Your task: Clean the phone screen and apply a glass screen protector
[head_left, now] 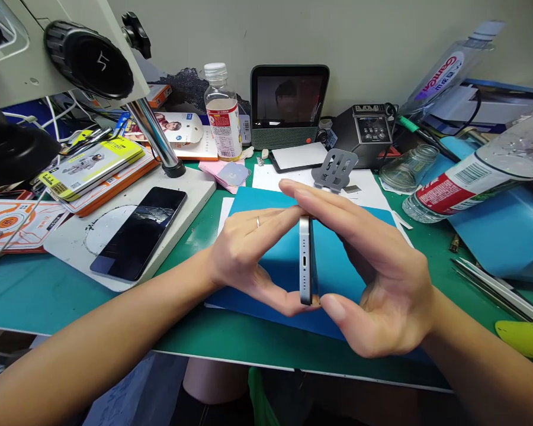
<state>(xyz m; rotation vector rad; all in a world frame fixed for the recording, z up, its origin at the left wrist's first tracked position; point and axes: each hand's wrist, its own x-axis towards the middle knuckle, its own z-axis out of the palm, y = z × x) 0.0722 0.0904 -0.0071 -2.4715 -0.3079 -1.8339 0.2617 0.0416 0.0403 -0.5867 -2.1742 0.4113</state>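
A smartphone stands on its long edge above a blue mat, its end with the charging port and speaker holes facing me. My left hand grips it from the left, fingers at the upper edge and thumb under the lower edge. From the right, my right hand reaches its fingers over the upper edge, and the thumb tip lies by the lower corner on the screen side. Both palms arch away from the phone's faces. The screen is seen almost edge-on, so what it shows is hidden.
At left, another phone with a cracked-looking screen lies on the microscope base. A metal post rises there. Bottles, a glass jar and tweezers lie right. A display stands behind.
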